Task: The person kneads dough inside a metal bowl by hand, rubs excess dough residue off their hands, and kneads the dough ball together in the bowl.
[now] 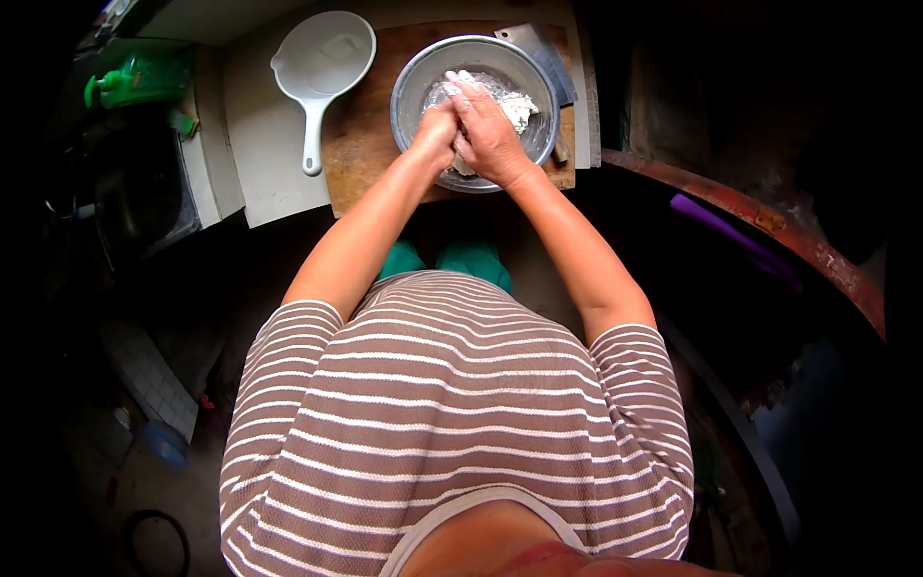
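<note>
A round metal bowl (408,77) stands on a wooden board (370,159) and holds a lumpy white floury mass (517,111). Both hands are over the bowl, pressed against each other. My left hand (437,133) is closed, its fingers folded and partly hidden by the other hand. My right hand (486,130) lies against it with straight fingers pointing up and left, white powder on the fingertips. Whether anything is between the palms cannot be seen.
Left of the bowl lies a white ladle-shaped scoop (327,58) with its handle toward me. A cleaver blade (543,58) shows behind the bowl's right side. A green pump bottle (135,82) is at far left, beside a dark sink (144,197).
</note>
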`<state>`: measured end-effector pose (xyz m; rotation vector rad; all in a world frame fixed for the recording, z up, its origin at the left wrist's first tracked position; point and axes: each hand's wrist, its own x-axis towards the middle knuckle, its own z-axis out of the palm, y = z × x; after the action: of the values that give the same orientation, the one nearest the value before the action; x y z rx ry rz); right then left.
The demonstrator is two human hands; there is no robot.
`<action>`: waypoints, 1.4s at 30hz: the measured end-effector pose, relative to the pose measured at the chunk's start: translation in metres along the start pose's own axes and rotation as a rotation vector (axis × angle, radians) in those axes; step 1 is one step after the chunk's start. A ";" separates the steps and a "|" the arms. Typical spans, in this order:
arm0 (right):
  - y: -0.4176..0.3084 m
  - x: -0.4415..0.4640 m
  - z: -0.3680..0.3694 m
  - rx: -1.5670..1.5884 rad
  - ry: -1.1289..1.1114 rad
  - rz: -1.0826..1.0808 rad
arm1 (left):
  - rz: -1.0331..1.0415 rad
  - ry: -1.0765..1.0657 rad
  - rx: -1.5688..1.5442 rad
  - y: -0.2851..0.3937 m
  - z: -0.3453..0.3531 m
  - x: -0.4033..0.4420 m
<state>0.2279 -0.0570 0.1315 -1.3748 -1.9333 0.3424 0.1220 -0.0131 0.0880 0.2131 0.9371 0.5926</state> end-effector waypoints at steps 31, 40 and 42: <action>0.041 -0.067 0.031 0.064 0.296 0.514 | 0.488 0.312 0.844 -0.019 -0.050 0.028; 0.081 -0.067 0.043 0.201 0.133 0.989 | 0.100 0.139 0.729 -0.036 -0.059 0.042; 0.082 -0.062 0.043 0.237 0.158 1.007 | 0.067 0.115 0.609 -0.032 -0.056 0.039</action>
<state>0.2667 -0.0723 0.0278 -2.0363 -0.9018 0.8599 0.1066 -0.0217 0.0154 0.7632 1.2093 0.3687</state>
